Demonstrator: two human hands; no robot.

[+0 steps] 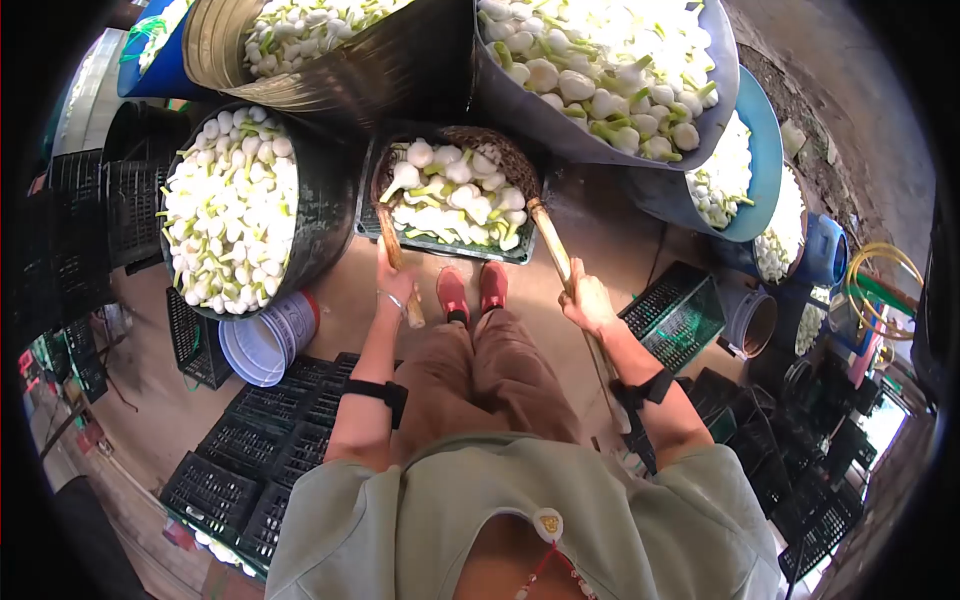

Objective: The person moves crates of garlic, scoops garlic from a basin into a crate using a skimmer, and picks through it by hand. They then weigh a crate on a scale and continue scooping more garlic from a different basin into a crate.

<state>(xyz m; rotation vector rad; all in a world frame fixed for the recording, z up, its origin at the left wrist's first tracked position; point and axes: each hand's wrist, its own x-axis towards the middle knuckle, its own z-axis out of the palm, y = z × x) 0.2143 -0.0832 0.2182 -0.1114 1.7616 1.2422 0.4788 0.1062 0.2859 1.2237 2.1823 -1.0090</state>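
A dark crate (440,250) at my feet holds white bulbs with green stems (462,195). Around its left end, my left hand (393,278) is closed on a wooden handle (388,232), whose upper end reaches the crate's left side. My right hand (588,300) grips a longer wooden handle (550,238) that slants up to the crate's right side. At its top, a brown, woven-looking mesh head (505,155) lies over the back right of the bulbs. The left handle's head is mostly hidden at the crate's edge.
Large tubs of the same bulbs stand around the crate: a dark one (315,215) at left, a brass-coloured one (330,85) behind, a grey one (725,90) and a turquoise one (765,180) at right. Black crates (280,430) and a white bucket (262,340) flank my legs.
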